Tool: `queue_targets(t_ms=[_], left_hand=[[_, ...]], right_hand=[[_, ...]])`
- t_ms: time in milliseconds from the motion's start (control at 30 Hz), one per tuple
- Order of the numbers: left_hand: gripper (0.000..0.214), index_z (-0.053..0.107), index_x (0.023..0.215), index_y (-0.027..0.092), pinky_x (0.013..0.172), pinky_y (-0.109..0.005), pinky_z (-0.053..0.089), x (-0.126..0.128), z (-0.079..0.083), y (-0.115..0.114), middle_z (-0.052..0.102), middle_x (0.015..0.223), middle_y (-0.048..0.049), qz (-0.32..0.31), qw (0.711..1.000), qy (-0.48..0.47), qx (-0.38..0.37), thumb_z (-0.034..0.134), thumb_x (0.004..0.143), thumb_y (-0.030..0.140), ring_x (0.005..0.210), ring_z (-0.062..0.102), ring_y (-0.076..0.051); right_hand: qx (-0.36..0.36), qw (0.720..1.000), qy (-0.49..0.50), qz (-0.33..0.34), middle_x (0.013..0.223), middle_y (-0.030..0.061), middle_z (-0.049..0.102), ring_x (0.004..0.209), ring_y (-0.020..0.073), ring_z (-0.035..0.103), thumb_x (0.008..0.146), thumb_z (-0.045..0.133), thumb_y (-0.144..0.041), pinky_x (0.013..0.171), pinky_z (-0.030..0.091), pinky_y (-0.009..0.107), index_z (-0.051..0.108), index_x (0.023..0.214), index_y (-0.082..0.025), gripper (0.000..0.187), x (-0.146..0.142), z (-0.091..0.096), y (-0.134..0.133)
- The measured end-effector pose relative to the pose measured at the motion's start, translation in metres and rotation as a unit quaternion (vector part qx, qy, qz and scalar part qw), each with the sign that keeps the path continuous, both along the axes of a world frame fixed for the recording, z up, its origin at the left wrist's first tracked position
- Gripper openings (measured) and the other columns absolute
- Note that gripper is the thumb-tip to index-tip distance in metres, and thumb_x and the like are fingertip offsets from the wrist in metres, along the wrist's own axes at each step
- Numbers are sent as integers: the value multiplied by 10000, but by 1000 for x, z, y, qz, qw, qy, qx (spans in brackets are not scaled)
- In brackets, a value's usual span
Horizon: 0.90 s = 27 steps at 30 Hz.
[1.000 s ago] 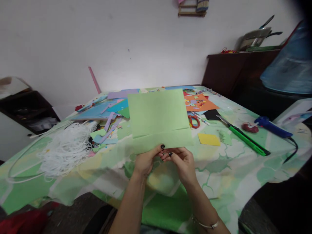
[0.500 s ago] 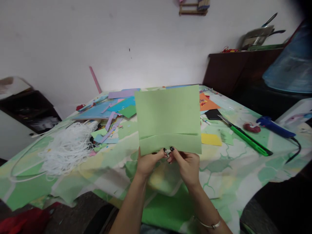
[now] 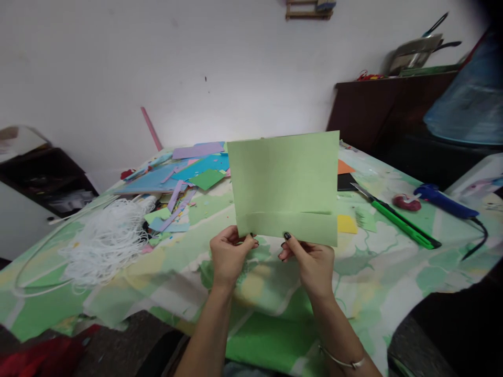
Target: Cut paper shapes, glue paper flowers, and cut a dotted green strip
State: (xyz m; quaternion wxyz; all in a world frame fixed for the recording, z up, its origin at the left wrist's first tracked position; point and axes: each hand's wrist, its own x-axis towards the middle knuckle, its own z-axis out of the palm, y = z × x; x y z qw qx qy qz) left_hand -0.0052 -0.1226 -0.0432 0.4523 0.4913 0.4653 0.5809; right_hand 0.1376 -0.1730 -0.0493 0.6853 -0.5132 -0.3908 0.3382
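Note:
A pale green sheet of paper stands nearly upright above the table, facing me. A strip along its lower edge is folded, with a small gap at the crease. My left hand pinches the bottom left corner between thumb and fingers. Near the bottom right, my right hand grips the same edge, thumb in front and fingers behind. The hands are apart, and the sheet hides part of the table behind it.
At left lies a tangled heap of white cord, with coloured paper pieces behind it. A green utility knife with its blade out and a blue glue gun lie at right. A patterned tablecloth covers the table.
My hands have spread apart along the paper's bottom edge. The sheet has shifted slightly right. A small whitish thing between my fingertips no longer shows.

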Motion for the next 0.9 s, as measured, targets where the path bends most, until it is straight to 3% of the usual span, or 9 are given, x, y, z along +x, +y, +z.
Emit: queue_targets(t_ms=[400, 667, 900], left_hand=[[152, 713, 776, 156, 672, -255, 584, -15, 3, -4, 738, 690, -37, 4, 1000, 31, -2, 712, 628, 194, 671, 713, -181], [226, 706, 894, 167, 747, -290, 593, -26, -1, -7, 752, 814, -53, -42, 998, 55, 16, 676, 674, 204, 786, 726, -209], [559, 414, 1201, 169, 641, -312, 614, -37, 6, -19, 725, 648, -35, -60, 998, 30, -22, 652, 697, 217, 678, 727, -219]], right_hand=[[-23, 998, 48, 20, 509, 46, 670, 429, 144, 614, 708, 733, -382, 447, 535, 243, 690, 576, -136, 283, -1, 1, 3], [-25, 997, 64, 38, 496, 50, 668, 419, 145, 617, 691, 752, -377, 441, 542, 240, 693, 573, -126, 283, -2, 1, 4], [-58, 991, 99, 68, 505, 64, 675, 429, 147, 631, 654, 778, -396, 448, 552, 235, 698, 572, -112, 306, -1, 7, 4]])
